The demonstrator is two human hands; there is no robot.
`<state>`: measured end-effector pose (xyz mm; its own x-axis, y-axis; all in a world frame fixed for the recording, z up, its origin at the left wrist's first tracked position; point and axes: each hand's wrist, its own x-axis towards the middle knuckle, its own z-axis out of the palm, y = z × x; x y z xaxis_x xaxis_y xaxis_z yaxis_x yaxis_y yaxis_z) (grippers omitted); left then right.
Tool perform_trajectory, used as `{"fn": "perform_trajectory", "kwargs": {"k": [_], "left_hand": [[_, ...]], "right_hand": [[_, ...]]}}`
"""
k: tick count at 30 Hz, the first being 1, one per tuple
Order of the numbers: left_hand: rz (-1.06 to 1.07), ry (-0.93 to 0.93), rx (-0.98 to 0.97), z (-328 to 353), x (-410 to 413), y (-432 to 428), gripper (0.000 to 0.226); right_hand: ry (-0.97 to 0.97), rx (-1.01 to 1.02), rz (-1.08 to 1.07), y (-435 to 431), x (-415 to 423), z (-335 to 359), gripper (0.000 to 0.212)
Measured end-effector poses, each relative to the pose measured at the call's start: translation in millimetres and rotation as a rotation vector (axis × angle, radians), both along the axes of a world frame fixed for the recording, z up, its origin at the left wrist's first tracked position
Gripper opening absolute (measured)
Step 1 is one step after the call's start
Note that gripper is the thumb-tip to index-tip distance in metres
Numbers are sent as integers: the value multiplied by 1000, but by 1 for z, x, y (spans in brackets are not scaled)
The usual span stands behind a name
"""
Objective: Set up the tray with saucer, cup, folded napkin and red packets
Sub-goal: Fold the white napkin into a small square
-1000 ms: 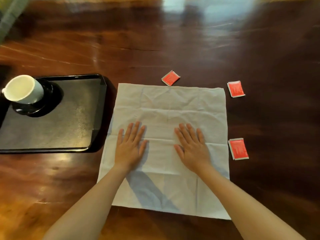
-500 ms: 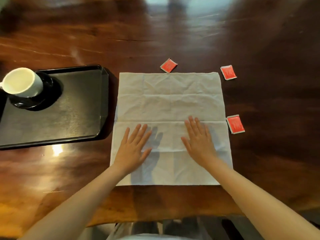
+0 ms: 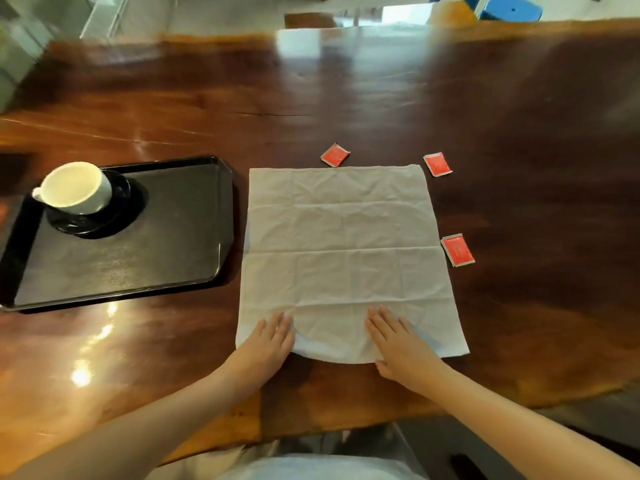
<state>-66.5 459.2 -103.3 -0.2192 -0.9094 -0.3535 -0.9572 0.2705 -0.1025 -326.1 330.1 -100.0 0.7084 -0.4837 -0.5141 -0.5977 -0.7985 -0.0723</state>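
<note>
A white cloth napkin (image 3: 343,244) lies spread flat on the wooden table. My left hand (image 3: 266,344) and my right hand (image 3: 398,344) rest flat on its near edge, fingers apart, holding nothing. To the left sits a black tray (image 3: 166,244) with a white cup (image 3: 74,188) on a dark saucer (image 3: 104,226) in its far left corner. One red packet (image 3: 335,155) lies just beyond the napkin's far edge. A second red packet (image 3: 437,164) sits off the far right corner. A third red packet (image 3: 457,250) lies beside the right edge.
The dark wooden table (image 3: 519,168) stretches wide on all sides, its near edge just behind my wrists. Blue and orange objects (image 3: 485,8) stand beyond the far edge.
Both hands have slid back toward me over the napkin, from its middle to its near edge. The camera view has shifted, showing more of the table's far side.
</note>
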Motion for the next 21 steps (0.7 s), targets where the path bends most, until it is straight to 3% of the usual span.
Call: {"fn": "perform_trajectory", "kwargs": {"k": [4,7,12,15,21], "left_hand": [[122,122,-6,22,-9,-8,49],[345,406,-74,37,-13,-17,11],[533,642,-91,50,4,-30,11],[531,655,-99,62,19,-33,10],[506,576,-292,87,47,-50,15]], "right_hand": [[-20,-12,-63,1,6,6,59],[-59,5,-118,4,5,7,60],[-119,-34,-203,-8,-13,17,60],[-167,-112,-337,-26,-18,31,27],[-330,-165,-562,-92,-20,87,22]]}}
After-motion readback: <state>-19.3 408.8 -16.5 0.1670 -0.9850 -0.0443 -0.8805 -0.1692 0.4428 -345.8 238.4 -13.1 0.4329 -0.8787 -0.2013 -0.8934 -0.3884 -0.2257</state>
